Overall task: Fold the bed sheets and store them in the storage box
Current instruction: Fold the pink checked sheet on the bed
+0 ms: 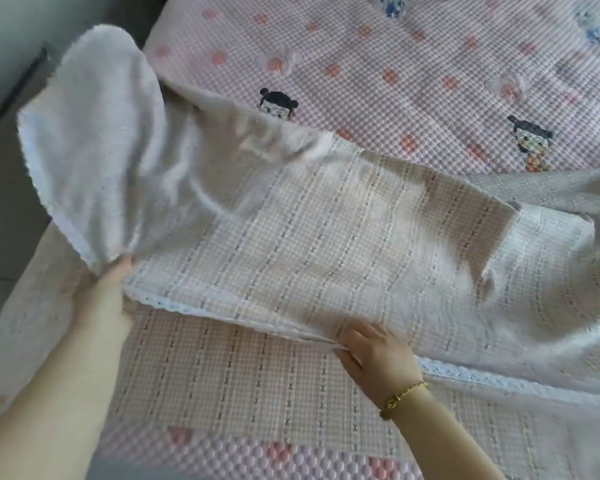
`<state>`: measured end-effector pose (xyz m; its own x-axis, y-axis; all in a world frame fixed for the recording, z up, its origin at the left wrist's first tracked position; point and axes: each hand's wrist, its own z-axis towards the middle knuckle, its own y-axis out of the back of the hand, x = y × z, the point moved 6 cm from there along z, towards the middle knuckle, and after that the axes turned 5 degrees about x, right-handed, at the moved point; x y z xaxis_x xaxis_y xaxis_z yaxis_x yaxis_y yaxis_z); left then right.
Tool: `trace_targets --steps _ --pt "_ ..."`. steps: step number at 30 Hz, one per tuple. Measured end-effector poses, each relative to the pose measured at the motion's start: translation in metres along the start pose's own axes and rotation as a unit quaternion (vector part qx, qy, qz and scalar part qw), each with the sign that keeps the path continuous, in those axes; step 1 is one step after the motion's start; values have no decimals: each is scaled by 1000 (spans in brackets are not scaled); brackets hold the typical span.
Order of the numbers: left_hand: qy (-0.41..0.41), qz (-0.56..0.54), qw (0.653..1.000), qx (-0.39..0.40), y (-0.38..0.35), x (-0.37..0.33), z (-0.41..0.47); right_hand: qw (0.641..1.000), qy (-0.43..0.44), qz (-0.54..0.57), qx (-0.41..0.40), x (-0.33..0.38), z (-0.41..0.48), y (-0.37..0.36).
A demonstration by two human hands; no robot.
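Left hand [108, 292]: grips the lifted corner of the pink gingham cotton sheet with white lace trim [326, 220], near the left edge of the pink quilted bed [430, 57]. Right hand [371, 355]: pinches the laced edge. Risk, we judge: the floppy raised corner slips and the fold lands skewed.

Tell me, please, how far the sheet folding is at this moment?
Done: little; the checked sheet has one layer lying flat on the bed. In hand: the left hand and right hand grip its lace edge, holding an upper layer lifted and rumpled, so a fold is unfinished. Left: flattening it, further folds and storing; no storage box is in view.
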<state>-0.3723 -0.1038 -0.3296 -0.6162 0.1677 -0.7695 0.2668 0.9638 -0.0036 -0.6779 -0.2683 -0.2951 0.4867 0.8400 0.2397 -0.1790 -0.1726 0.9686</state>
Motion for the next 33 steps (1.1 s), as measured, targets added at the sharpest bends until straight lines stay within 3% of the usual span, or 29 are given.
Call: trace_targets --steps 3,6,11,17,23,29,33 --pt "82 33 993 -72 32 70 -27 974 -29 29 223 8 1 -28" --pt "101 38 988 -110 48 87 -20 950 -28 45 307 25 -7 -55" --pt "101 1 993 -63 38 67 -21 984 24 21 176 71 10 -62" --pt "93 -97 991 27 23 25 -17 995 91 32 32 111 24 -65" --pt "85 -152 984 45 45 -17 33 996 91 -1 -19 173 65 -84" --pt "99 -134 977 130 78 -57 84 999 26 20 -32 269 147 -111" --pt "122 -116 971 170 92 -72 103 998 -31 9 -47 287 177 -115"
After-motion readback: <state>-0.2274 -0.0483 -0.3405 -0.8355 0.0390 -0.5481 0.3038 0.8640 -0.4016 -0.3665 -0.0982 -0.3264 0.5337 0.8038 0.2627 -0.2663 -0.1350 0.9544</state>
